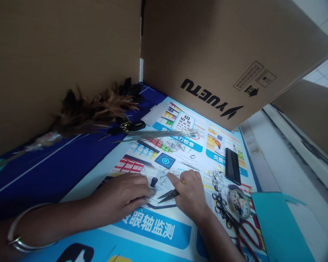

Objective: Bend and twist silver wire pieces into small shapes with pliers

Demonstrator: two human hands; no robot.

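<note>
My left hand (123, 196) lies palm down on the printed poster (158, 229), fingers curled toward a small black piece (153, 181) by its fingertips. My right hand (190, 193) is closed around a pair of dark pointed pliers (166, 195), whose tips point left toward the left hand. Thin bent wire bits (166, 177) lie between the two hands. A silver bangle (20, 240) circles my left wrist.
A bundle of straight wires (164, 134) lies further back, a feather duster (93, 109) at the left. A black phone (233, 165), tape roll (239, 203), red-handled scissors (248, 233), black rings (220, 200) and teal folder (278, 225) sit right. Cardboard walls (207, 43) stand behind.
</note>
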